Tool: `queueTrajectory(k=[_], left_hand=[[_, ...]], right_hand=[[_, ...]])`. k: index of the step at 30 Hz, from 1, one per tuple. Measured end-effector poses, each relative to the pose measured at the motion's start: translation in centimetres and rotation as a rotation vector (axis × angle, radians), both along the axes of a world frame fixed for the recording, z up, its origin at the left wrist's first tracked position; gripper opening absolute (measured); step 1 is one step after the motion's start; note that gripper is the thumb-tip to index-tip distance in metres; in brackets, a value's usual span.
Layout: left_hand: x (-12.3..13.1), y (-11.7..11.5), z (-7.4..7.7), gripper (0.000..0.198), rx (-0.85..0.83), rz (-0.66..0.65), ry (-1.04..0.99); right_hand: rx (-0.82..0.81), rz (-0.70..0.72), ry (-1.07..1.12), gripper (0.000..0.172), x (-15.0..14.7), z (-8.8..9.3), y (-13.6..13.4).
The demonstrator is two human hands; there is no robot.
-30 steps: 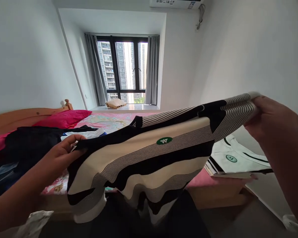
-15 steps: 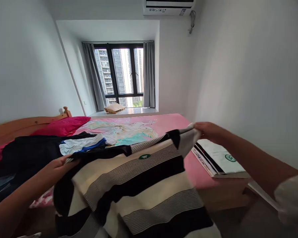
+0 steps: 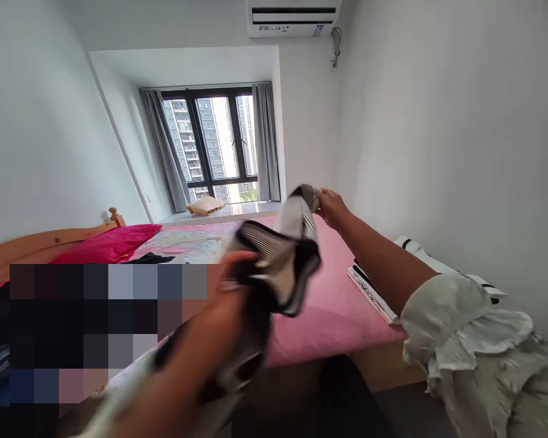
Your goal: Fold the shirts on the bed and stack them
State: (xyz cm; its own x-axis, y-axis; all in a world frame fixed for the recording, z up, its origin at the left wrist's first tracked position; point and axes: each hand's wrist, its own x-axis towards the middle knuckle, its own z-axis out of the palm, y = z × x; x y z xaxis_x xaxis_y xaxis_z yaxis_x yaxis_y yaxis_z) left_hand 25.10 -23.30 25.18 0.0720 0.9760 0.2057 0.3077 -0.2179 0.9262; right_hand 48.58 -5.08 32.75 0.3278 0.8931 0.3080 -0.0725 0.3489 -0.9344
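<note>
A striped shirt (image 3: 287, 267) in black, cream and grey hangs bunched in the air over the near part of the bed, smeared by motion. My right hand (image 3: 333, 208) pinches one end of it, high and toward the far side. Lower and closer to me, my left hand (image 3: 231, 292) is closed on the shirt's dark part, though its fingers are blurred. The lower folds fall past the bed's near edge, partly behind my left forearm.
Folded clothes (image 3: 374, 297) lie stacked on the pink bed sheet (image 3: 319, 328) at the right, partly behind my right arm. A magenta pillow (image 3: 112, 246) rests by the wooden headboard (image 3: 45, 240). Pixelation covers much of the left side. Beyond the bed is a windowsill with a cushion (image 3: 206, 205).
The shirt was stretched wide between my hands and is now gathered. My left hand has swung right toward my right hand, which has moved up and left.
</note>
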Motion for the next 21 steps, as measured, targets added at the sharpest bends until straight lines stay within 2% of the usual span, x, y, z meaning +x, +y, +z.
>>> queueTrajectory(k=[2,4,5,7,9,10,11,13,15,16,18,19,21], left_hand=[[4.7,0.4,-3.2,0.065,0.055,-0.245,-0.055],[8.7,0.3,-7.8,0.083,0.015,-0.505,-0.083],[10.1,0.0,-10.5,0.082,-0.049,-0.557,-0.091],[10.6,-1.4,-15.7,0.072,-0.175,-0.697,-0.063],[8.2,-3.2,-20.4,0.058,-0.300,-0.683,-0.053],[6.0,-4.0,-22.4,0.053,-0.389,-0.641,-0.054],[3.5,-4.6,-24.3,0.048,-0.502,-0.526,-0.087],[-2.0,-5.1,-27.4,0.040,-0.662,-0.189,-0.176],[-6.9,-4.7,-29.7,0.041,-0.750,0.176,-0.319],[-8.9,-4.2,-30.6,0.043,-0.755,0.328,-0.440],[-11.7,-3.1,-31.5,0.049,-0.698,0.483,-0.621],[-12.6,-2.4,-31.6,0.052,-0.630,0.534,-0.638],[-13.6,-1.1,-31.3,0.055,-0.493,0.586,-0.523]], right_hand=[[-0.078,-0.042,-0.061,0.026,1.4,-2.6,-0.4],[-0.165,-0.078,-0.118,0.032,3.3,-6.3,-1.2],[-0.205,-0.084,-0.141,0.034,4.5,-8.6,-1.8],[-0.279,-0.095,-0.176,0.037,6.7,-13.7,-3.9],[-0.365,-0.099,-0.189,0.039,8.6,-19.4,-7.0],[-0.416,-0.116,-0.190,0.040,9.2,-22.4,-8.9],[-0.470,-0.141,-0.190,0.040,9.5,-25.3,-10.9],[-0.561,-0.197,-0.195,0.036,9.1,-30.8,-15.0],[-0.577,-0.242,-0.205,0.038,7.4,-35.4,-18.7],[-0.528,-0.276,-0.258,0.039,6.2,-37.2,-20.2],[-0.430,-0.298,-0.429,0.037,3.6,-39.8,-22.3],[-0.382,-0.281,-0.525,0.033,2.3,-40.5,-22.9],[-0.320,-0.205,-0.692,0.031,0.3,-41.3,-23.1]])
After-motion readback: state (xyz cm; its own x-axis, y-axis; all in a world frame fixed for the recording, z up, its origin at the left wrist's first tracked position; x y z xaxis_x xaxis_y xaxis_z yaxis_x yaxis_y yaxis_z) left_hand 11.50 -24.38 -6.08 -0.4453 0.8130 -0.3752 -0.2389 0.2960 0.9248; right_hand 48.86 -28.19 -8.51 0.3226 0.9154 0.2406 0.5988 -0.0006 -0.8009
